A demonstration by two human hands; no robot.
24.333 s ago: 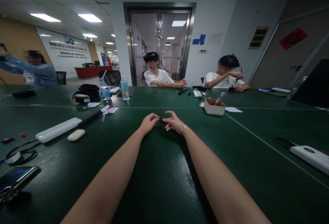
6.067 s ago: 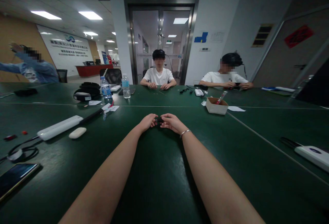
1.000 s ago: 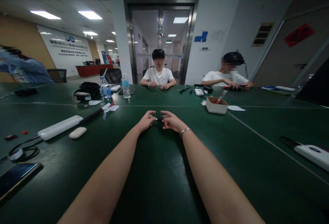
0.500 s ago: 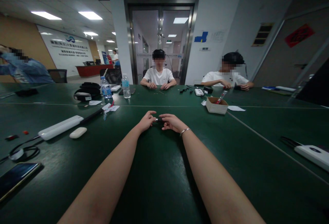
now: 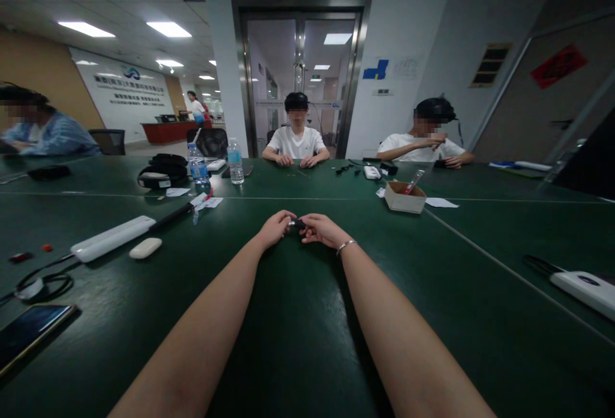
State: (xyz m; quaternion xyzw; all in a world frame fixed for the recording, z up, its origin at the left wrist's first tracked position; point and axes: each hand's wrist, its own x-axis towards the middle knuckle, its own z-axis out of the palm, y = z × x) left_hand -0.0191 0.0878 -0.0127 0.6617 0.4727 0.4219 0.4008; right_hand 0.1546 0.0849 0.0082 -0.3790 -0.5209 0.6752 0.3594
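Observation:
A small black object with a silver end (image 5: pixel 298 223) is held between my two hands, just above the green table (image 5: pixel 298 315). My left hand (image 5: pixel 275 230) pinches the silver end between thumb and fingers. On the other side, my right hand (image 5: pixel 325 231), with a bracelet at its wrist, has its thumb and fingers closed on the black end. The fingers hide much of the object, and its kind is too small to make out.
To the left lie a white earbud case (image 5: pixel 145 248), a long white device (image 5: pixel 114 237) and a phone (image 5: pixel 36 335). Two water bottles (image 5: pixel 235 162) stand farther back. Ahead right is a small cardboard box (image 5: pixel 405 199). People sit across the table.
My fingers have closed in around the small object; the raised left and right index fingers have come down onto it. Across the table, the right-hand person has raised a hand.

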